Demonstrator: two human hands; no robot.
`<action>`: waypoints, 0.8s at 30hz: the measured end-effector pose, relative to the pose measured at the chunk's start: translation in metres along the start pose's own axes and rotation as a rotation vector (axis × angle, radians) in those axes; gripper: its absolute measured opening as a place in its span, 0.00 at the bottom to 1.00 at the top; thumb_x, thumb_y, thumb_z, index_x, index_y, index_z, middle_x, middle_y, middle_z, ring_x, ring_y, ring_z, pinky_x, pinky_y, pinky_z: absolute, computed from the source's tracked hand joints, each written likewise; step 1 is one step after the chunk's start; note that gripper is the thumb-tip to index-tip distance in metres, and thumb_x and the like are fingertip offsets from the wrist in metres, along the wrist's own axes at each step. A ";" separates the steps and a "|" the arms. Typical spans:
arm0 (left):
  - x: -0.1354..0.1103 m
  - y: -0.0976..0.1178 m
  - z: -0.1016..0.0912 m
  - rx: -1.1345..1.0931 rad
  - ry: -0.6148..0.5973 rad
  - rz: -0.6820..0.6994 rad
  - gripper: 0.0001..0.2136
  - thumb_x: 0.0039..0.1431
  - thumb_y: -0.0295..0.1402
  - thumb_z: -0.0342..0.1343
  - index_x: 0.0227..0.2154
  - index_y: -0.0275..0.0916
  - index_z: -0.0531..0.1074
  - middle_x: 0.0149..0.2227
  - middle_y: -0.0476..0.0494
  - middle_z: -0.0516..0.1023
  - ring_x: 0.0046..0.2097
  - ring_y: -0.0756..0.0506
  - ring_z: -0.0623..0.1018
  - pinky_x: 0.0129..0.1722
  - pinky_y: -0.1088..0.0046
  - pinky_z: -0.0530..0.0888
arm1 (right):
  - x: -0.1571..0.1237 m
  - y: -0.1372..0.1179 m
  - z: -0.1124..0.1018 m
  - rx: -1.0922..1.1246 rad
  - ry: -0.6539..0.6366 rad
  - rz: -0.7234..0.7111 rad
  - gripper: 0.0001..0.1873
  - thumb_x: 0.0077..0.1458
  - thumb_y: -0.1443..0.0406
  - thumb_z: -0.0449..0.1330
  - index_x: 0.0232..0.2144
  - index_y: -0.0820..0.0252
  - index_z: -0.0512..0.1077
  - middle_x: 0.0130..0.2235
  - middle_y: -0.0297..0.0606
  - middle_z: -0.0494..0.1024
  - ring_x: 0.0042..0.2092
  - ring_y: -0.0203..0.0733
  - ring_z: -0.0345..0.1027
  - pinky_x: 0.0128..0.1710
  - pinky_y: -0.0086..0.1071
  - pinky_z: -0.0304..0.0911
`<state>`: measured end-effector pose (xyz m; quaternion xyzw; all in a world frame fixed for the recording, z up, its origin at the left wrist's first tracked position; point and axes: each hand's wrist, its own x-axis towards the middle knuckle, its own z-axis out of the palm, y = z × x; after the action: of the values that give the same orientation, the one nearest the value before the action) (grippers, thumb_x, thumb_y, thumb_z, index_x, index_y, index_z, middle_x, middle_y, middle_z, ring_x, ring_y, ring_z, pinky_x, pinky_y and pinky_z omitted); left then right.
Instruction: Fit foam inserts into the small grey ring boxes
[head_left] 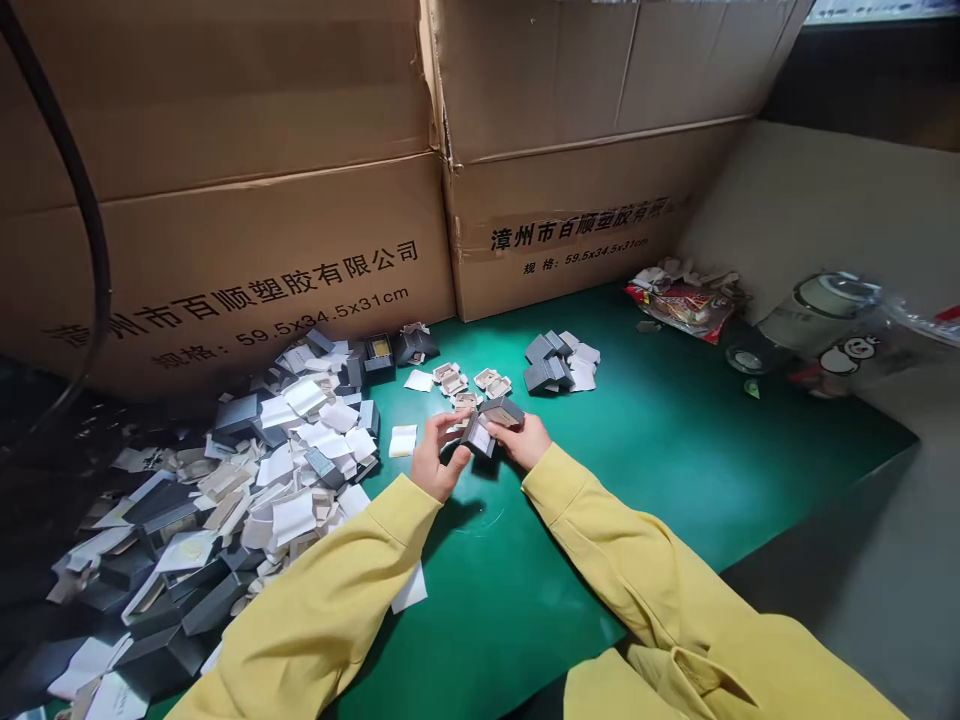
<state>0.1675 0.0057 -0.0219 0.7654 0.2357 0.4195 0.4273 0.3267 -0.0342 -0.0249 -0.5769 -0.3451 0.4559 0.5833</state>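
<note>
Right hand (529,441) is pinching a small dark-grey box with its lid flipped open, over the smooth green tabletop (555,560). Left hand (436,460) has thumb and fingers spread right beside it, can't tell if they're touching.

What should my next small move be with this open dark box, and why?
Perhaps ease the pale lining from the dark box with your left hand: the box sits open in your right hand, and loose pale inserts lie beyond it.
</note>
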 end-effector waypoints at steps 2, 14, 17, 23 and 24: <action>0.002 -0.002 -0.001 -0.052 -0.051 -0.134 0.19 0.57 0.45 0.48 0.46 0.38 0.59 0.44 0.34 0.74 0.45 0.42 0.76 0.36 0.66 0.75 | 0.002 0.001 -0.004 -0.040 -0.150 0.067 0.17 0.31 0.57 0.67 0.23 0.63 0.71 0.19 0.31 0.71 0.19 0.31 0.59 0.20 0.28 0.57; 0.008 0.009 0.001 -0.698 -0.135 -0.655 0.16 0.55 0.45 0.49 0.43 0.43 0.57 0.36 0.45 0.74 0.30 0.45 0.77 0.27 0.63 0.75 | -0.003 0.013 0.003 0.008 -0.221 0.111 0.19 0.38 0.53 0.65 0.27 0.64 0.72 0.22 0.36 0.73 0.21 0.35 0.63 0.21 0.30 0.60; 0.012 0.016 0.001 -0.771 -0.105 -0.783 0.17 0.50 0.41 0.56 0.40 0.42 0.59 0.35 0.47 0.74 0.29 0.45 0.77 0.27 0.63 0.75 | -0.006 0.008 0.001 -0.192 -0.191 0.073 0.18 0.39 0.54 0.64 0.28 0.64 0.73 0.21 0.36 0.73 0.20 0.35 0.63 0.20 0.30 0.60; 0.016 0.017 0.000 -0.764 -0.033 -0.831 0.18 0.48 0.39 0.59 0.40 0.42 0.62 0.32 0.48 0.73 0.28 0.48 0.75 0.27 0.68 0.75 | -0.010 -0.006 -0.001 -0.456 -0.007 -0.168 0.17 0.43 0.58 0.62 0.36 0.60 0.71 0.28 0.34 0.75 0.27 0.35 0.65 0.28 0.30 0.62; 0.016 0.016 -0.001 -0.768 -0.031 -0.831 0.18 0.48 0.39 0.59 0.40 0.42 0.62 0.32 0.48 0.73 0.29 0.48 0.75 0.27 0.67 0.75 | -0.010 -0.007 -0.001 -0.453 0.001 -0.184 0.17 0.43 0.59 0.61 0.36 0.60 0.71 0.28 0.33 0.75 0.26 0.34 0.64 0.28 0.29 0.62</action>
<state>0.1757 0.0092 -0.0010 0.4041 0.3415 0.2604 0.8077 0.3254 -0.0434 -0.0165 -0.6591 -0.4894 0.3115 0.4785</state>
